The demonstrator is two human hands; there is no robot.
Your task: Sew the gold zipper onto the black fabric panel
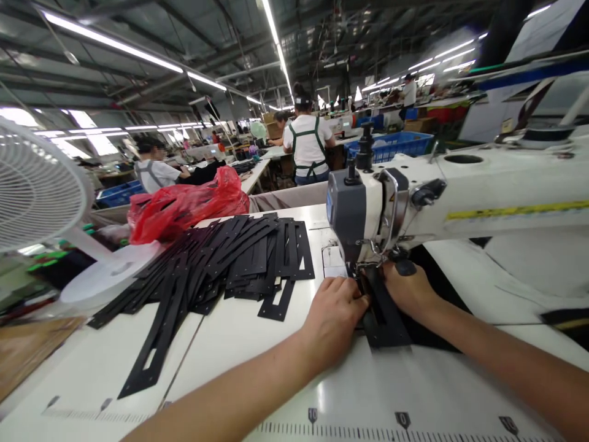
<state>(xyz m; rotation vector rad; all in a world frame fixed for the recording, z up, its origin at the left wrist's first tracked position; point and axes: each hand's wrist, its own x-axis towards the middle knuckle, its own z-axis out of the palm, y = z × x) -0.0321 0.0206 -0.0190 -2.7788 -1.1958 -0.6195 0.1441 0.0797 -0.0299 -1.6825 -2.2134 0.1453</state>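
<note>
A black slotted strip [386, 320] lies under the presser foot of a white and grey sewing machine [348, 212], its near end towards me. My left hand [332, 314] is to the left of the needle area, with curled fingers and the thumb closed on the strip's left edge. On the other side, my right hand [408, 287] grips the strip's right side close to the foot. Its fingertips are partly hidden by the machine. Beneath my right wrist spreads a larger black sheet [439, 307]. The needle point itself cannot be made out.
Left of the machine lies a heap of black slotted strips [230, 252]. Behind it is a red plastic bag [184, 205]. A white fan [41, 184] stands at far left. Ruler marks [331, 428] run along the table's front. Co-workers [309, 141] and a blue crate [400, 145] are beyond.
</note>
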